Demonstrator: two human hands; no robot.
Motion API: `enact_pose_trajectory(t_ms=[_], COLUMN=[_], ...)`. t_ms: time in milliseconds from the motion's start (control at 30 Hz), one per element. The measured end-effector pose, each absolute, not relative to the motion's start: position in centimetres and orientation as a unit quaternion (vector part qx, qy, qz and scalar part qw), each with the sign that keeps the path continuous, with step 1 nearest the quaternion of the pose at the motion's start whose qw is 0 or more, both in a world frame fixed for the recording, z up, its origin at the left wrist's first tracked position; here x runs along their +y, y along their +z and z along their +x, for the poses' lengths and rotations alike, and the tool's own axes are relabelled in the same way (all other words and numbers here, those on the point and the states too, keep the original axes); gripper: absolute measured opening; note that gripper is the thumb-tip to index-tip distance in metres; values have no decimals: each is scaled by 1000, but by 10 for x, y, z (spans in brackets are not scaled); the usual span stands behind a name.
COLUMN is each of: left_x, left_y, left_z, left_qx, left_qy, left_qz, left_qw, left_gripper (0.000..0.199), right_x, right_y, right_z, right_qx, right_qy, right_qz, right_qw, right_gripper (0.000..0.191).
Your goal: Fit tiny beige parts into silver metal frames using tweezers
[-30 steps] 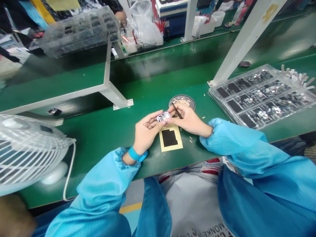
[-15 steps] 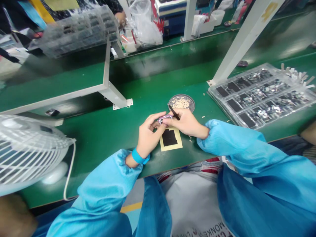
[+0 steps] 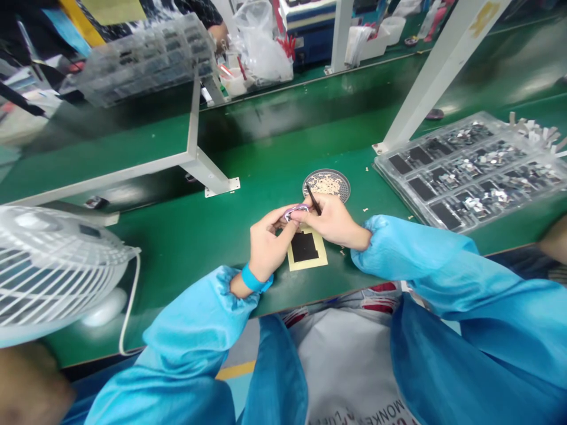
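Observation:
My left hand is closed around the left side of a small rounded casing with a purple rim and a pale, shiny inside. The thumb and fingertips of my right hand press on the casing from the right. A thin black stick-like tool is also held in my right hand and points up and away; its exact kind cannot be made out. Just below the hands, a pale yellow sheet with a black cut-out shape lies on the green bench. Fingers cover much of the casing.
Behind my hands stands a round grey dish of small cream pieces, a few scattered nearby. A clear compartment tray of small parts lies right. A white fan stands left, beside a raised shelf. A metal post rises behind.
The casing has turned slightly in my fingers, showing more of its purple rim. The black tool stands a little more upright. Both hands stay at about the same place.

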State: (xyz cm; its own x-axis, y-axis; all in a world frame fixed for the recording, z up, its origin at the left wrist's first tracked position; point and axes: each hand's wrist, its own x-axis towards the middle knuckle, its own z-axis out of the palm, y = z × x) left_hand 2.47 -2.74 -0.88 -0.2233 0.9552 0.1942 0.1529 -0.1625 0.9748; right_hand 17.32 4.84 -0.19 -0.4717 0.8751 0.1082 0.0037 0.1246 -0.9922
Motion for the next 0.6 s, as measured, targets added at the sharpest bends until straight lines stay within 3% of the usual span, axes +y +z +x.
enact_pose_trajectory(t_ms=[167, 433, 600], left_x=[-21, -21, -23], left_y=[-10, -16, -15], left_z=[23, 19, 16], left_qx=[535, 549, 588], left_qy=[577, 567, 496], left_qz=[467, 469, 580], left_qw=[403, 396, 268], left_gripper=[35, 36, 28], right_x=[56, 64, 68], right_y=[-4, 5, 10], right_z=[175, 189, 196], right_qx=[-690, -748, -791], right_qy=[533, 438, 344], right_qz=[-338, -323, -249], right_qw=[353, 381, 441], right_gripper=[38, 26, 12])
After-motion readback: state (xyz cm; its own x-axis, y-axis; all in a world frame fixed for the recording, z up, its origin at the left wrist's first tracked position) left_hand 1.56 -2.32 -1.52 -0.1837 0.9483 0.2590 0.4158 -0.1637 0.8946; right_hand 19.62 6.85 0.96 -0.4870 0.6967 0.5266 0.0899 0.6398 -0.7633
